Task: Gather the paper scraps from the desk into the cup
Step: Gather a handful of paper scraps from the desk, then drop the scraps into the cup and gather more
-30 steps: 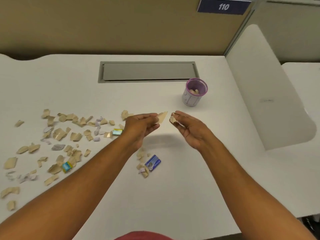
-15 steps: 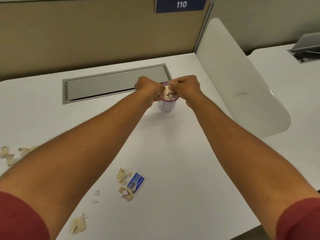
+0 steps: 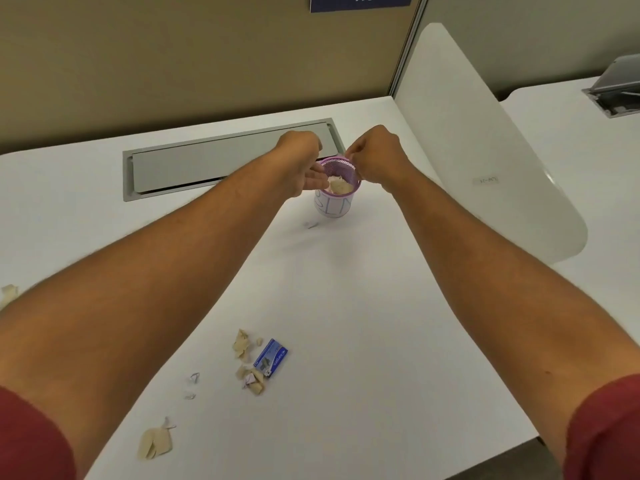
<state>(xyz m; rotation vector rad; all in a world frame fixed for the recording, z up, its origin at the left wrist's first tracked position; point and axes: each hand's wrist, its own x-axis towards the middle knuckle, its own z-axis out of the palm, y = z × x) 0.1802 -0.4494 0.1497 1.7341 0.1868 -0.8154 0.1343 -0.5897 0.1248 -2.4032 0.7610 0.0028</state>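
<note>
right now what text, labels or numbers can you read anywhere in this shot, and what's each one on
Blue wall sign: white digits, cut off by the top edge; not readable in full.
Cup: blue handwriting on its white label, too blurred to read.
Small blue packet on the desk: printed text, too small to read.
Sticker on the white divider: faint writing, unreadable.

Blue sign cut by top edge, cup lettering illegible

Both hands crowd cup mouth — white divider close right, desk bare in front.
</note>
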